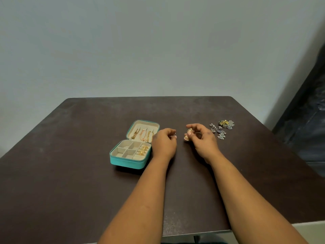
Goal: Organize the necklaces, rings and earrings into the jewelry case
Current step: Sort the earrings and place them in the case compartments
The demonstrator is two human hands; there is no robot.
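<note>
Right hand (202,138) pinches a gold earring (187,135) above the table (70,155), fingers curled; left hand (164,142) is curled on something tiny, can't tell what. Teal jewelry case (131,160) sits open beside my left hand: chains in lid, gold rings (143,150) in base slots. No readable writing; remaining earrings (222,128) lie far right.

A dark brown table (70,155) fills the lower half of the view, its surface faintly smudged and scuffed, its far corners rounded. Behind it, from nine round to two o'clock, rises a plain pale grey wall (140,46). Over at three o'clock, something dark and glossy (306,110) leans against that wall.
</note>
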